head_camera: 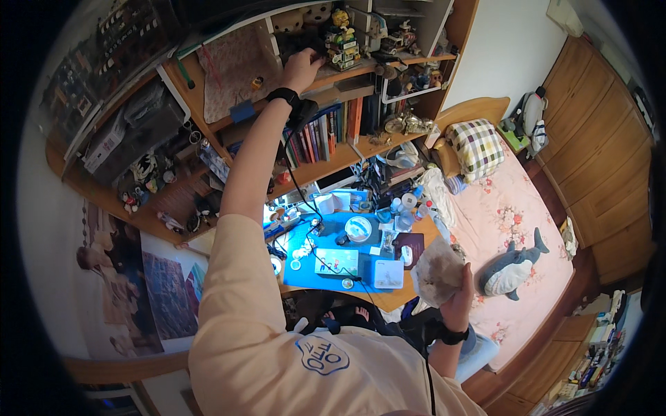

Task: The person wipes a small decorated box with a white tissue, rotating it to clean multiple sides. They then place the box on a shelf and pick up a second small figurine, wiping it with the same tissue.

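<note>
My left hand (302, 70) is stretched up to a middle compartment of the wooden shelf unit (338, 73). Its fingertips are at something dark there; whether they grip anything cannot be told. Just right of them stands a toy vehicle built of small bricks (343, 49), with a yellow figure on top. Plush toys (289, 22) sit behind, in the shadow. Lower down, beside the desk's right edge, my right hand (460, 299) holds a crumpled whitish wipe or cloth (438, 273) with brown-grey stains. Both wrists wear black bands.
Below is a desk with a blue mat (307, 281), a box with printed figures (335, 261), a white round tub (358, 229) and several bottles (403, 221). A black cable (294, 177) hangs from my left wrist. At right, a plush shark (512, 270) lies on a bed (541, 307).
</note>
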Tool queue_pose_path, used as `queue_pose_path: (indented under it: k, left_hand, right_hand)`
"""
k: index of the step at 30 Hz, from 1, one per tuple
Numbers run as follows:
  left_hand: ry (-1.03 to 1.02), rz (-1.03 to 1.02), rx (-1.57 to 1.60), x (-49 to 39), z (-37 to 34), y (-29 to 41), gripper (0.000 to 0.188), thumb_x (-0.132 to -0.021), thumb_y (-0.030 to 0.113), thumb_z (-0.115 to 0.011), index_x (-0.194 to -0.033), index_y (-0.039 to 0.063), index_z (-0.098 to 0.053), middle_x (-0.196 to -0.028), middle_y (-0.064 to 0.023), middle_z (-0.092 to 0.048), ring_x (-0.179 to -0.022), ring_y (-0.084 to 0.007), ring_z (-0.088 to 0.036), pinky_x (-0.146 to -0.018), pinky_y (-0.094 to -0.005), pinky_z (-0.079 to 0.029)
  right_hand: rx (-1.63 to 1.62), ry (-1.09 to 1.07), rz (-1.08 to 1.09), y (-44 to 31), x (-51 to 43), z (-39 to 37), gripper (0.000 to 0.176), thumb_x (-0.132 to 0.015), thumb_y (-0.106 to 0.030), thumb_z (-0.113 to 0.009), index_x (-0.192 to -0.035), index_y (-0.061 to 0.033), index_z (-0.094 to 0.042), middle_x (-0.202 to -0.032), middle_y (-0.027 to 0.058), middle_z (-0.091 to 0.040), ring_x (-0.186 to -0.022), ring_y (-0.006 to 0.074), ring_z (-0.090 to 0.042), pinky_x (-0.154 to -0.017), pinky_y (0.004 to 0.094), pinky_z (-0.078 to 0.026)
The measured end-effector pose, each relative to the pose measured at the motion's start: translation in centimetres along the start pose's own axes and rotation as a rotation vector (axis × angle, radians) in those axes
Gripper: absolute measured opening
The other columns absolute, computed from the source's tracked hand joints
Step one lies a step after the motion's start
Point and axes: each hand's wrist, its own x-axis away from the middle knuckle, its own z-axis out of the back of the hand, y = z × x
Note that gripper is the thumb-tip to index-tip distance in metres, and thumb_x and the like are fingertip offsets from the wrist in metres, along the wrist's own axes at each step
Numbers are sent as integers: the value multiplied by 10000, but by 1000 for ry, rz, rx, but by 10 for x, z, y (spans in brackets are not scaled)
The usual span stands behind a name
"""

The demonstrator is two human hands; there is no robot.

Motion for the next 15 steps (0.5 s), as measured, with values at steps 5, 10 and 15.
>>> queue_pose_path:
  k: [5, 10, 15]
  left_hand:
    - [145, -91, 349, 42, 21, 24, 347, -912, 263, -573, -1169, 35, -527, -964, -132, -650, -901, -246, -625, -752, -355, -494]
    - [-211, -22, 1229, 133, 63, 67, 284, -963, 179, -482, -1212, 42, -476, -1113, -86, -572, -1032, -183, -559, -826, -287, -457]
    - [-313, -140, 1344, 234, 95, 119, 312, -941, 131, -506, -1228, 24, -450, -1103, -108, -547, -1013, -198, -585, -878, -317, -482]
  right_hand:
    - [22, 44, 26, -5, 7, 2, 494, -960, -406, -419, -1235, 1, -477, -1203, 118, -570, -1104, 246, -560, -954, 385, -426]
    - [22, 32, 47, -6, 8, -5, 504, -963, -408, -406, -1252, 0, -467, -1209, 118, -565, -1109, 247, -554, -961, 388, -419]
    - [142, -129, 120, -7, 3, -39, 518, -970, -401, -379, -1283, 6, -443, -1254, 126, -532, -1141, 248, -535, -978, 388, -407]
